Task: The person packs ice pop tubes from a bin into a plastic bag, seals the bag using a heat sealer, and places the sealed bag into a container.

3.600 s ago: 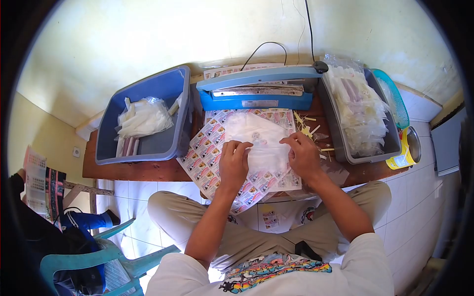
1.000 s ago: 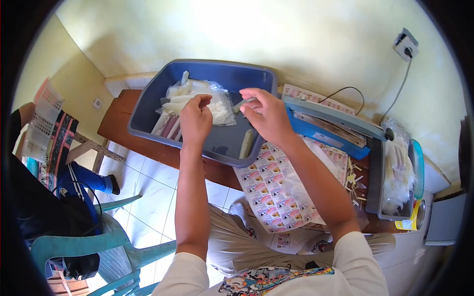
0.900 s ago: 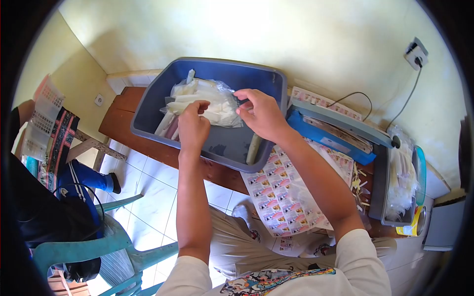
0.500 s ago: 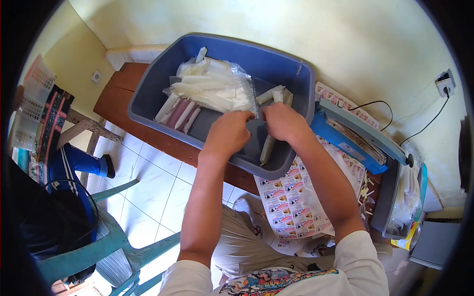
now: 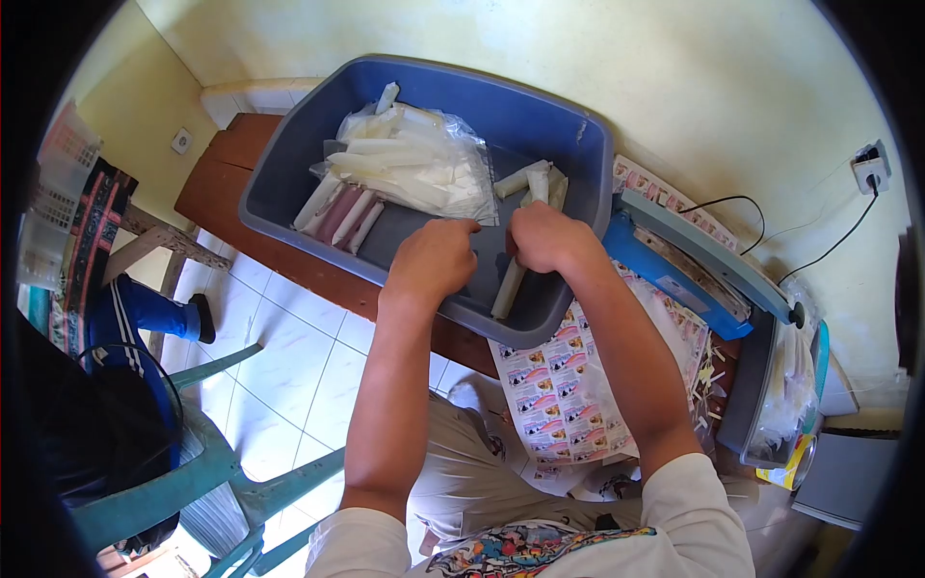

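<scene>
A large blue-grey plastic tub [image 5: 371, 82] holds filled tubes in clear film. My left hand [image 5: 436, 258] is over its front part, fingers curled together beside the lower edge of a clear plastic bag [image 5: 405, 164] full of whitish tubes. What those fingers hold, if anything, is hidden. My right hand [image 5: 549, 239] is closed above several greenish tubes [image 5: 556, 188] on the tub's right side; its fingertips are hidden. One long greenish tube [image 5: 509, 292] lies below it, partly covered by the hand. Pink-purple and white tubes [image 5: 337, 214] lie in a row at the left.
The tub stands on a brown wooden bench [image 5: 231, 173]. Right of it are a blue sealing machine [image 5: 679, 275], printed label sheets [image 5: 559, 395] and a grey container with plastic bags [image 5: 785, 385]. A green chair [image 5: 207, 453] and another person's blue-trousered leg [image 5: 145, 313] are at left.
The view has shifted slightly. My left hand has moved a little left, widening the gap between my hands. My right hand stays closed over the greenish tubes.
</scene>
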The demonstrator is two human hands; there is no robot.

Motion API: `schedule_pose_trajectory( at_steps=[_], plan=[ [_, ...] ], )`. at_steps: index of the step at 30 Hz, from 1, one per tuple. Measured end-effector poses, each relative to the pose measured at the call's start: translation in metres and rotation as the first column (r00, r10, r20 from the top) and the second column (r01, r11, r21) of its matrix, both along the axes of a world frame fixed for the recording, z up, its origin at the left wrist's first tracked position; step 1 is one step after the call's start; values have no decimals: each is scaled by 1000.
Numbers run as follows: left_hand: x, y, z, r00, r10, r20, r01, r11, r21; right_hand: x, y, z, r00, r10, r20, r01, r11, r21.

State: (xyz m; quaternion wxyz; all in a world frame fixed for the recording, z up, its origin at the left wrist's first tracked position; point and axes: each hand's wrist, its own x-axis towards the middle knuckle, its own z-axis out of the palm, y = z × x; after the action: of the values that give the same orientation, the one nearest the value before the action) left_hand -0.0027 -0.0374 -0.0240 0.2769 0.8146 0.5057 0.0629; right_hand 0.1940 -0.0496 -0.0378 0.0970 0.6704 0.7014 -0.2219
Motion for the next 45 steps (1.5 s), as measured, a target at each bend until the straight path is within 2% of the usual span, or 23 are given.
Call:
schedule_pose_trajectory(
  at_steps=[2,4,5,7,8,10,12,15,17,19,21,22,25,28,30,31,33,37,39,40,42,43,45],
  plan=[
    [1,1,-2,1000,14,-26,-14,1000,6,4,6,-2,997,-5,-83,7,1000,25],
    [3,5,-7,999,26,-47,-25,1000,12,4,8,4,972,109,-207,-93,992,87],
    [2,8,-11,998,14,-63,-13,1000,15,5,6,7,973,107,-204,-90,992,90],
    [2,11,-15,997,5,-77,-3,1000,20,3,2,12,908,75,-412,9,980,199],
    [0,12,-17,999,-36,-3,36,999,4,2,2,8,908,78,-412,7,979,202],
    [-2,15,-24,995,-76,71,76,997,1,1,3,3,864,99,-494,111,919,379],
    [0,19,-27,971,-105,213,101,995,27,2,3,6,831,88,-549,150,915,375],
    [2,21,-15,953,-78,293,94,995,-40,2,1,14,763,65,-643,231,902,365],
    [3,20,-6,949,-72,305,78,997,-7,2,0,17,732,58,-679,270,890,367],
    [4,19,-4,946,-66,316,62,998,24,3,0,15,611,105,-785,356,849,391],
    [6,17,0,888,-42,459,7,997,78,3,0,15,569,119,-814,404,821,403],
    [8,16,5,887,-46,459,10,997,81,4,0,16,527,133,-839,451,793,409],
    [12,14,13,886,44,461,-81,995,60,2,-4,21,460,181,-869,522,737,430],
    [19,12,14,828,57,558,-160,977,138,-1,-9,29,511,213,-832,555,657,510],
    [25,6,19,729,124,673,-209,977,46,0,-13,30,513,260,-818,553,629,547],
    [27,1,23,729,123,674,-205,978,44,0,-16,30,511,307,-803,551,600,580],
    [33,-7,28,636,132,761,-215,977,10,2,-23,32,527,342,-778,537,576,617],
    [41,-20,25,541,126,831,-179,983,-32,4,-37,29,510,451,-732,519,518,680],
    [49,-26,23,365,100,926,-177,984,-37,6,-53,28,535,437,-723,517,507,690],
    [52,-29,26,366,90,926,-174,984,-27,7,-62,30,562,426,-709,506,502,702],
    [58,-40,29,287,116,951,0,993,-121,10,-85,30,575,400,-714,544,465,698],
    [62,-48,32,290,109,951,9,993,-117,13,-98,29,585,369,-722,582,430,690],
    [70,-66,39,433,39,901,84,993,-83,29,-129,24,577,334,-745,611,429,665]
  ],
)
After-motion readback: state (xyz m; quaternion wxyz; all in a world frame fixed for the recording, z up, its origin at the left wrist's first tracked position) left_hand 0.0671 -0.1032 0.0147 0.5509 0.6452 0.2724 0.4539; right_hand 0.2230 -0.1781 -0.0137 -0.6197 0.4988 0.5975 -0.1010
